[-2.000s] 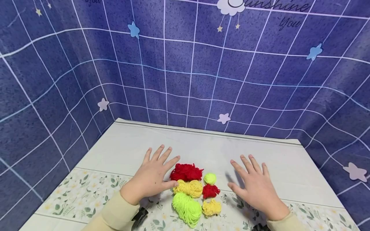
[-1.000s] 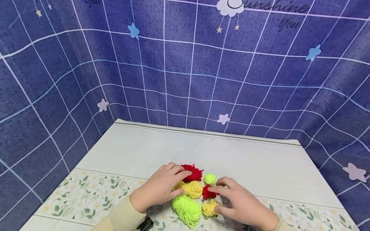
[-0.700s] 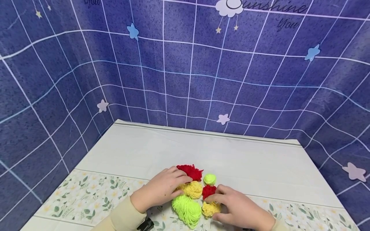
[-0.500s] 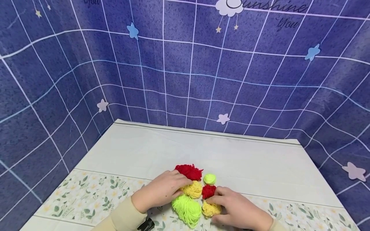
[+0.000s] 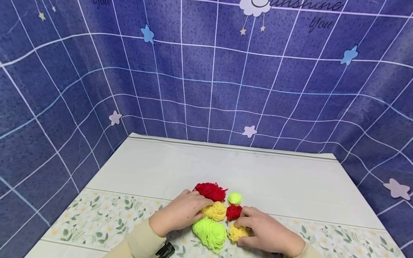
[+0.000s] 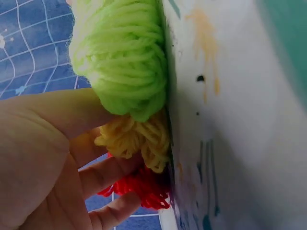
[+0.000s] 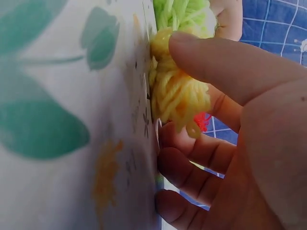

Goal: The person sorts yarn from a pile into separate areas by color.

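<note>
My left hand [image 5: 179, 212] grips the larger yellow yarn bundle [image 5: 217, 211] at its left end, thumb nearer me and fingers beyond. In the left wrist view the thumb passes behind the lime-green skein [image 6: 122, 52], and yellow yarn [image 6: 129, 136] shows between thumb and fingers. A large red yarn bundle [image 5: 211, 191] lies just past those fingers. On the right, my right hand [image 5: 266, 231] holds the small yellow yarn bundle [image 7: 180, 93] between thumb and index finger, the other fingers bent at the cloth. A small red bundle [image 5: 233, 213] and a small lime-green ball [image 5: 234, 198] lie beyond it.
A white cloth with a floral band [image 5: 106, 215] covers the table. A dark blue grid-patterned curtain [image 5: 200, 86] with stars closes off the back and both sides. The yarn sits in two columns, larger pieces left, smaller ones right.
Both hands have come inward from hovering with fingers spread. The left has settled from beside the red bundle onto the larger yellow one; the right has come down onto the small yellow one.
</note>
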Demonstrator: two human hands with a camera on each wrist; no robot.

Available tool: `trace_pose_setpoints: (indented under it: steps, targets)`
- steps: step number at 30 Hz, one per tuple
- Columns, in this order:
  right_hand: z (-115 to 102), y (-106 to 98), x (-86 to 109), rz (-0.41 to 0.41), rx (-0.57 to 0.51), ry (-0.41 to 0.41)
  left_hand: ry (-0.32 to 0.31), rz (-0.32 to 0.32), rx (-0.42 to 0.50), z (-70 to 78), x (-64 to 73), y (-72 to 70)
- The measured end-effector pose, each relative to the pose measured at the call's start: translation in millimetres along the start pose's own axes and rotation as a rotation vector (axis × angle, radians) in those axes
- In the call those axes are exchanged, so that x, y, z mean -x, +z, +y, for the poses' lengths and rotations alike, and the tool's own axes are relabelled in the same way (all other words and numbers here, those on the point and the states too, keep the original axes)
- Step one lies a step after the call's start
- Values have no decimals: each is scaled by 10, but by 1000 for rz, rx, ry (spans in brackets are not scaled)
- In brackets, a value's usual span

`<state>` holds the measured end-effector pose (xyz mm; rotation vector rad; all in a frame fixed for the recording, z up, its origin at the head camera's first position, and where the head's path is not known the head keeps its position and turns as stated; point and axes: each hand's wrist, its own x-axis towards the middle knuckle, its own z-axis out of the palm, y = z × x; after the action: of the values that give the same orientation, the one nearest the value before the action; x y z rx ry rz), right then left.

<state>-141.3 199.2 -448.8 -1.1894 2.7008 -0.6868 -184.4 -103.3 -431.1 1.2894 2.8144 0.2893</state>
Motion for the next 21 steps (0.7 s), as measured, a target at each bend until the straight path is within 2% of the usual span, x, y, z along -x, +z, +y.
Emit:
trace_pose_setpoints:
  steps: [8,11,15,21]
  targets:
    - [8,-168,35,-46,-42,38,-12,3,3,-13,-6,34]
    - [85,-265,93,-7,-36,40,-26,-4,-12,-5,3,35]
    - [240,-404,209,57,9,89,-39,-10,-10,11,21,22]
    - [590,-566,477,151,94,231,-56,-9,-20,14,23,13]
